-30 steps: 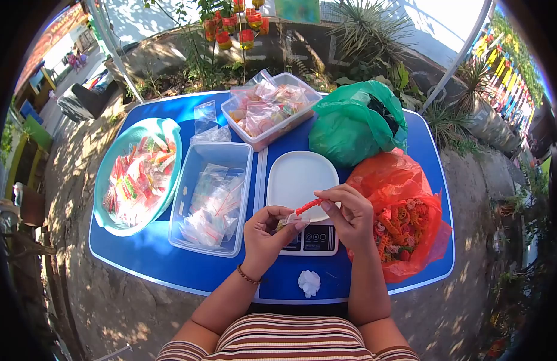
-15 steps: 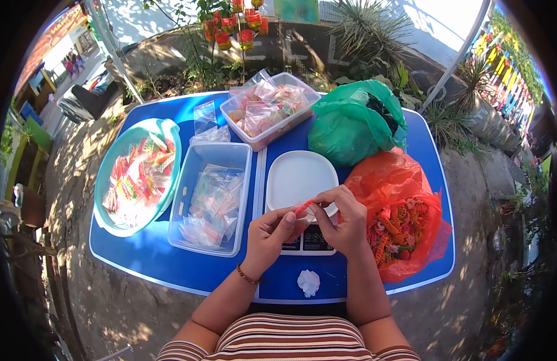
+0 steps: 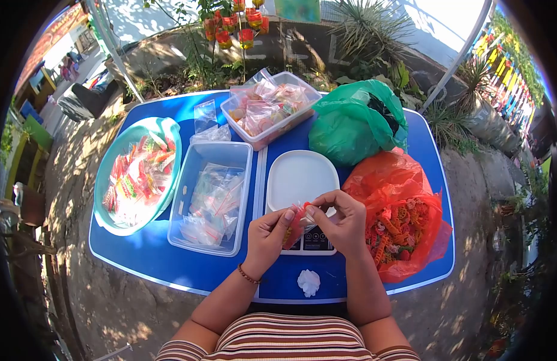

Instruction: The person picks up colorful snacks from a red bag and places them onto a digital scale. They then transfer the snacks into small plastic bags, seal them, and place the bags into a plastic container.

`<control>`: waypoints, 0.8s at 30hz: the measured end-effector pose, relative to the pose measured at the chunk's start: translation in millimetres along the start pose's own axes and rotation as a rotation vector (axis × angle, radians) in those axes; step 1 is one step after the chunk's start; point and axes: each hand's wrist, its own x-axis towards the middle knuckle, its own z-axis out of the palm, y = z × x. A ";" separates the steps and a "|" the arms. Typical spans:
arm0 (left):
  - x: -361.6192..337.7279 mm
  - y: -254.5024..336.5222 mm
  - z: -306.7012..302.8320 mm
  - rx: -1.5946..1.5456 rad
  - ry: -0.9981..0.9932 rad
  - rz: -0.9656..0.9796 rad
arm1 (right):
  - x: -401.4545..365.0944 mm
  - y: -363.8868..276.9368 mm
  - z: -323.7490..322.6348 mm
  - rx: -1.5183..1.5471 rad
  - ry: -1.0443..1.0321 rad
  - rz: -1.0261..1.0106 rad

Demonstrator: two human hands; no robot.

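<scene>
Both hands meet over the front of the white digital kitchen scale point(image 3: 301, 180), which stands on the blue folding table point(image 3: 170, 265). The left hand point(image 3: 266, 237) and the right hand point(image 3: 346, 224) each pinch a small clear plastic packet point(image 3: 295, 225) with a red strip along its top, thumb and fingers pressed together on it from either side. The packet hangs just above the scale's display and seems to hold a few coloured pieces, though it is too small to be sure.

Just right of the right hand lies an open red plastic bag point(image 3: 386, 180) of orange, red and green twisted snacks. Behind it sits 1 knotted green plastic bag point(image 3: 350, 126). Left of the scale is a clear rectangular plastic tub point(image 3: 188, 174) of empty zip bags, and beyond that a teal round basin point(image 3: 107, 174) of filled packets. A second clear tub point(image 3: 260, 141) of packets stands at the far edge. A crumpled white tissue point(image 3: 309, 282) lies near the table's front edge.
</scene>
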 end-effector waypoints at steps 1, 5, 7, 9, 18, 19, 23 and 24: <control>0.2 -0.3 1.7 -0.018 0.000 0.000 | -0.8 0.0 1.4 -0.034 0.025 -0.027; -0.7 -1.0 1.6 0.033 0.004 -0.027 | -2.2 1.3 6.8 0.045 0.067 -0.002; -0.3 -2.7 4.2 -0.020 0.042 -0.011 | -1.1 2.5 4.5 0.044 0.026 0.027; 0.4 -5.4 3.9 -0.018 0.060 0.010 | -2.7 0.8 5.7 0.135 0.076 0.072; 0.2 -5.4 1.5 0.026 0.062 0.022 | -6.1 3.0 10.9 -0.100 0.020 -0.017; -0.7 -3.7 0.8 0.006 0.061 0.006 | -6.6 2.9 11.4 -0.093 0.000 -0.028; 0.8 -5.4 0.1 -0.062 0.089 0.030 | -2.8 -8.6 12.3 -0.258 -0.076 -0.148; 0.9 -3.5 0.2 -0.081 0.077 0.013 | 0.3 -12.8 12.4 -0.345 -0.083 -0.240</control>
